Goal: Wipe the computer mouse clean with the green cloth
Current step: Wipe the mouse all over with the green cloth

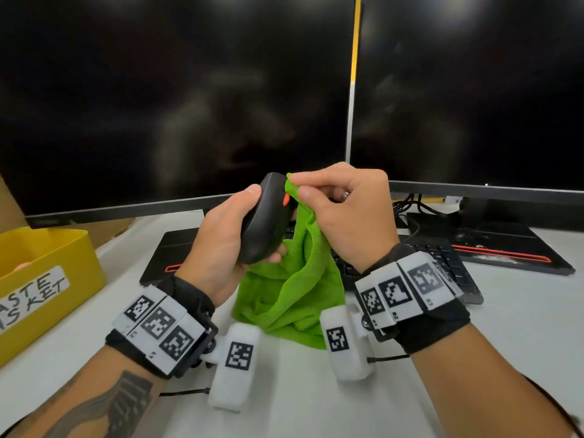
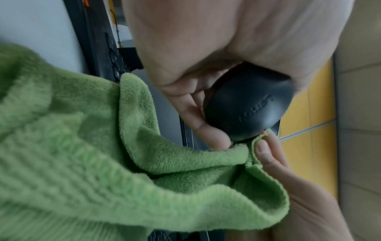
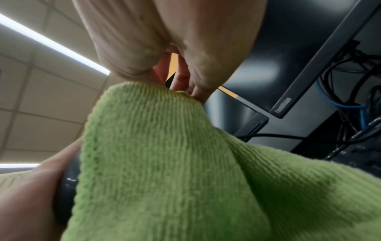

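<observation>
Left hand: wrapped round the black computer mouse, thumb along the near edge, fingers curled behind; lifted clear of the bench and tilted on edge, probably to turn the button face toward the cloth.
Right hand: pinching a fold of the green cloth between thumb and forefinger, pressed right against the mouse beside the orange scroll wheel; likely a fingertip grip for working into the narrow groove there.
Cloth: bunched at the pinch, the rest hanging below both hands, lower edge draped down toward the bench; whether touching, cannot tell.
Wrist view: cloth tip meeting the mouse's front end, embossed logo on the back of the shell facing the left palm.
Beyond the hands: black keyboard past the right wrist, dark monitors behind.
Left of the left hand: yellow labelled basket.
Count: one mouse, one cloth, one keyboard, one basket, two monitors, two hands.
Stage, judged: wiping under way, wheel area in hand.
</observation>
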Demonstrator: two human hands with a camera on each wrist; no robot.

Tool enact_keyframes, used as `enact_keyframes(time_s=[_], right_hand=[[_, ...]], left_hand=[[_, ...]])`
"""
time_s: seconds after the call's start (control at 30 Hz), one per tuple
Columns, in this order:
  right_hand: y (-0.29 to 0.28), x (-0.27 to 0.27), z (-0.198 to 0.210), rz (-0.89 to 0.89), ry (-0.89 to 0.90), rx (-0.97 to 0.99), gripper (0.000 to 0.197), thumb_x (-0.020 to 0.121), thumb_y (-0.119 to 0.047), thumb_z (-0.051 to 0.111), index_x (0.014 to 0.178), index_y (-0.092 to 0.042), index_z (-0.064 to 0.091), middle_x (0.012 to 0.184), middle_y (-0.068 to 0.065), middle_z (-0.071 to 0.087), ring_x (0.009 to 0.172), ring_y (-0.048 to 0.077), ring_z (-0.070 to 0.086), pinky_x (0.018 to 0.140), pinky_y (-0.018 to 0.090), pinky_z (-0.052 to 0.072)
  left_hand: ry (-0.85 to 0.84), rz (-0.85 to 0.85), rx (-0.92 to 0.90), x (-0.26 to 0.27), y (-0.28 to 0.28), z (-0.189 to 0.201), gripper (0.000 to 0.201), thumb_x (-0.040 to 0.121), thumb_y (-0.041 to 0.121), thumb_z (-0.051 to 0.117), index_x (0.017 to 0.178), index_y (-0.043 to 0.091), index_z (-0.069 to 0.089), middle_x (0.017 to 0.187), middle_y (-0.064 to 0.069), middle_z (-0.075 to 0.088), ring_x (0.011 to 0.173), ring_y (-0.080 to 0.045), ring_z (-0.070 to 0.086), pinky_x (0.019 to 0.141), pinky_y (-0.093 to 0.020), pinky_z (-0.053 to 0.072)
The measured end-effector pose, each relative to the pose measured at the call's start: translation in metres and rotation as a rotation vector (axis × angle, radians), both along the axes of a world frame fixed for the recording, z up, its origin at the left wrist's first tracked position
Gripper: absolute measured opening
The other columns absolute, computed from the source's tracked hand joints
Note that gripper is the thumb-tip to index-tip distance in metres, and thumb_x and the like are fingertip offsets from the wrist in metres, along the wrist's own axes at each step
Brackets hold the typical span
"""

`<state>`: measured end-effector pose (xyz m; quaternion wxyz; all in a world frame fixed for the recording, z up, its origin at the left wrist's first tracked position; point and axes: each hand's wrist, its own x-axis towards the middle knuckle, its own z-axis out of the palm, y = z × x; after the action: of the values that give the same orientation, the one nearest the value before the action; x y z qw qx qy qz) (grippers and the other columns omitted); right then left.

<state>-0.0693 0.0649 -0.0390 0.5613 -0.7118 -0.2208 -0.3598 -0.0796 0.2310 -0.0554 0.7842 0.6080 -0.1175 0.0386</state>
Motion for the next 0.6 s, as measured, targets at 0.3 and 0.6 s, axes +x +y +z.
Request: enact_keyframes(time_s=[0.3, 0.6], right_hand=[[-0.009, 0.009, -0.005, -0.118, 0.034, -0.076, 0.009, 0.079, -0.016, 0.085, 0.08, -0.025, 0.085, 0.08, -0.004, 0.074, 0.075, 0.017, 0.073, 0.073, 0.041, 0.06], [-0.029, 0.006, 0.011, -0.128, 0.076, 0.089, 0.022, 0.082, -0.002, 0.077, 0.084, -0.024, 0.081, 0.076, -0.008, 0.076, 0.07, 0.003, 0.071, 0.069, 0.022, 0.057]], left_hand=[[0.042, -0.061, 0.006, -0.003, -0.003, -0.002, 0.045, 0.108, 0.039, 0.042, 0.117, 0.004, 0.068, 0.094, -0.018, 0.079, 0.054, -0.027, 0.064, 0.044, -0.026, 0.054], [-0.215, -0.073, 0.094, 0.015, 0.019, -0.017, 0.118, 0.044, 0.04, 0.107, 0.146, 0.025, 0.05, 0.123, -0.007, 0.076, 0.108, -0.019, 0.073, 0.081, -0.028, 0.061]])
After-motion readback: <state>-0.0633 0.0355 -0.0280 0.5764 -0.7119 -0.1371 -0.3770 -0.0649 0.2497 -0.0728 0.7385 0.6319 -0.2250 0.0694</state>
